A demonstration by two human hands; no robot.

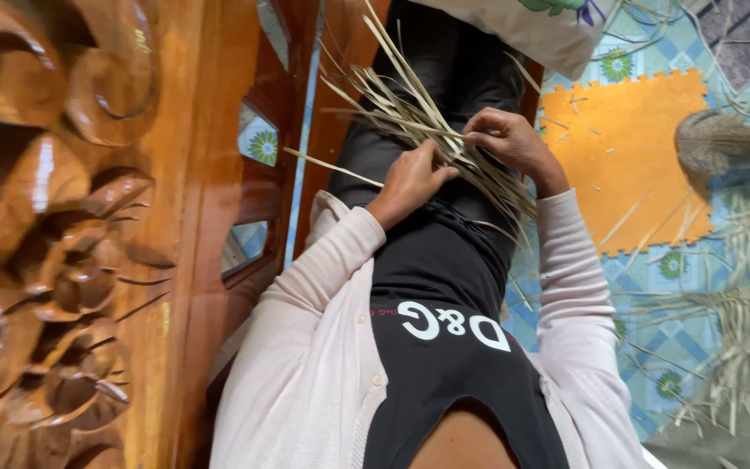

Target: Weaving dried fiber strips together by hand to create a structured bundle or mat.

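Carved chair (pixel 88 234): glossy wood, nine o'clock.
Foam mat (pixel 627 156): orange, two o'clock.
Cushion (pixel 531 30): pale, twelve o'clock.
Dried strips (pixel 410 113): centre, on the lap.
Left hand (pixel 410 178): pinching strips.
Right hand (pixel 509 139): fingers closed on strips.

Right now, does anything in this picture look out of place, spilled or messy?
Yes. Loose dry straw strips lie scattered over the patterned floor and the orange foam mat, instead of staying in the bundle that the left hand and right hand hold.
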